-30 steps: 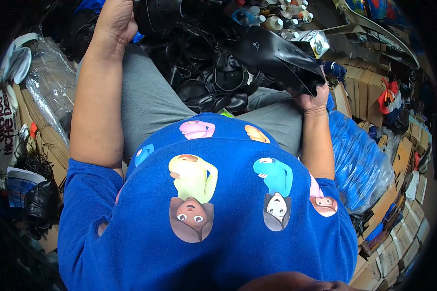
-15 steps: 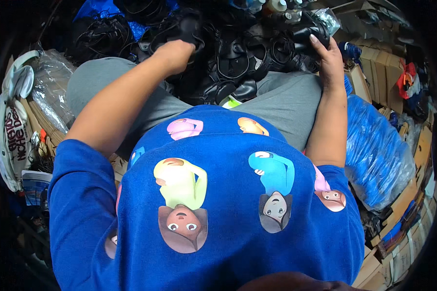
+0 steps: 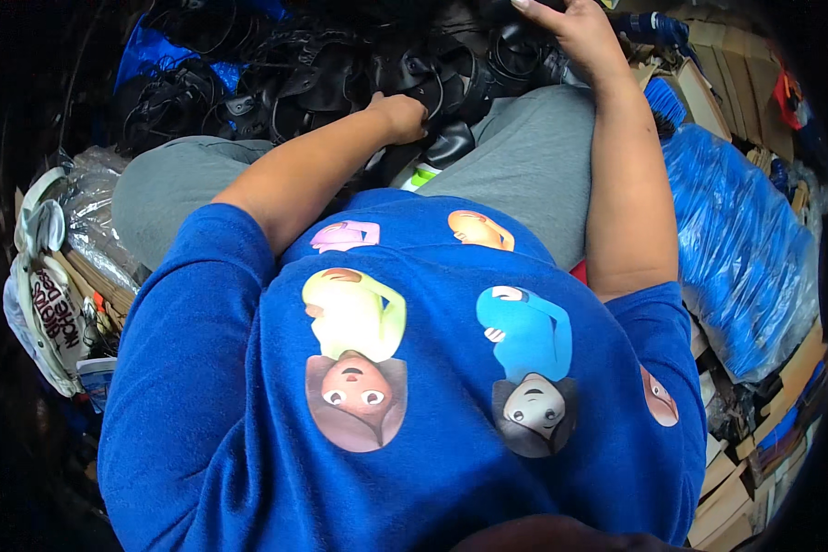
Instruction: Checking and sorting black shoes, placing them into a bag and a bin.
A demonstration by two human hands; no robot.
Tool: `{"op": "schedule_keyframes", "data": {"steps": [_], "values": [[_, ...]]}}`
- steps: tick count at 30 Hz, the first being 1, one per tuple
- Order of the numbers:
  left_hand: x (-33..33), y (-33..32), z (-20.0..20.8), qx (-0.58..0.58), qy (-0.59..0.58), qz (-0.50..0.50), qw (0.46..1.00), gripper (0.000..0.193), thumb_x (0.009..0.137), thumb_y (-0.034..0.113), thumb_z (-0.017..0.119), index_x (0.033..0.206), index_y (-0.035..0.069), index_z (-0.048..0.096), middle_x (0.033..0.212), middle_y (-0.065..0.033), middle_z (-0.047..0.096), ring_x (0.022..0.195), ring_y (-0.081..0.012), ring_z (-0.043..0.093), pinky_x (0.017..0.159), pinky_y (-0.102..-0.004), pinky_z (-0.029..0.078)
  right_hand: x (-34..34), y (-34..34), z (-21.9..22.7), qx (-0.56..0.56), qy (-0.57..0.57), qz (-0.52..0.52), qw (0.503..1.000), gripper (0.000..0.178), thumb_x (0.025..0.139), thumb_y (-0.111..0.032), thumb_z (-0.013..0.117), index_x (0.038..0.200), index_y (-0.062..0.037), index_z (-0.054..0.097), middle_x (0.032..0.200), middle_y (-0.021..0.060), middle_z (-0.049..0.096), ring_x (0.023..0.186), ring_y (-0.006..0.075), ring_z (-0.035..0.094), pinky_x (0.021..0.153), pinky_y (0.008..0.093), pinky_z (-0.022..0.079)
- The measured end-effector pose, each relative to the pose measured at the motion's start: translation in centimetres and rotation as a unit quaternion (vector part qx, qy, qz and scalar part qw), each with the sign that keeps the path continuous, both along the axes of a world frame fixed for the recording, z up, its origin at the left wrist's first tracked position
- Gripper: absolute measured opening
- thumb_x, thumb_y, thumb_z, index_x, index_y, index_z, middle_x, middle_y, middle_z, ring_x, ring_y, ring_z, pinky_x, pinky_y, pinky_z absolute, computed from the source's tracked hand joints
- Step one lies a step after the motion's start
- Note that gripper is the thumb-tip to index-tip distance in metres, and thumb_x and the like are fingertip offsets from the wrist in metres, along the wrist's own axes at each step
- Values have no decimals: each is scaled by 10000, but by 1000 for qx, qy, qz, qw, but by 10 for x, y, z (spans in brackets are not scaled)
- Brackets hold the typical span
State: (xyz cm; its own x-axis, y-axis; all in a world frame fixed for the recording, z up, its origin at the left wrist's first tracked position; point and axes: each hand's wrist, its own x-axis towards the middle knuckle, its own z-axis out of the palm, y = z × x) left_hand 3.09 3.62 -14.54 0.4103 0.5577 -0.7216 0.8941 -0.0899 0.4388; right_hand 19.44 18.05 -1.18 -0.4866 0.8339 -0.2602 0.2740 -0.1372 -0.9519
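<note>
A pile of black leather shoes [image 3: 317,83], with laces or straps, lies in front of my legs. My left hand [image 3: 399,118] is in the near part of this pile, its fingers curled down; what they close on is lost among the black leather. Just below it, a rounded shiny shoe toe [image 3: 451,144] shows between my thighs. At the top edge, my right hand [image 3: 584,32] reaches forward, partly cut off by the frame. Its thumb rests on a black shoe [image 3: 504,9], of which only the lower edge shows.
A blue plastic-wrapped bundle [image 3: 736,248] lies at my right, with cardboard [image 3: 736,83] beyond it. Clear plastic [image 3: 101,207] and a white printed bag [image 3: 51,299] are at my left. Blue sheeting [image 3: 147,55] shows behind the shoes. My grey-trousered legs [image 3: 534,175] are spread.
My left hand has moved right and slightly nearer to me. My right hand has gone farther forward, taking the black shoe mostly out of view. The whole view has shifted somewhat.
</note>
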Motion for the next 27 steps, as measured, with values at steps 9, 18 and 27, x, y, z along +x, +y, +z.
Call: {"op": "schedule_keyframes", "data": {"steps": [9,18,27], "values": [[-52,25,94,-113,-504,639,569,286,878,268,500,988,28,609,945,-99,645,881,-190,614,822,-331,476,30,10,4,56,19,-71,996,275,779,-98,654,1024,7,585,906,33,625,797,116,568,742,259,463],[-122,-42,129,-287,-724,563,276,413,909,309,400,1140,-9,528,1116,-211,571,1024,-336,572,899,-479,462,27,7,5,59,85,-69,992,265,783,-100,649,1019,2,586,915,26,624,798,125,573,742,267,465],[-128,-53,137,-223,-713,601,284,419,888,338,428,1124,16,556,1137,-179,575,1019,-335,574,915,-485,444,30,6,-3,50,37,-44,997,226,784,-118,658,971,-5,601,865,29,631,783,121,575,721,267,469]]}}
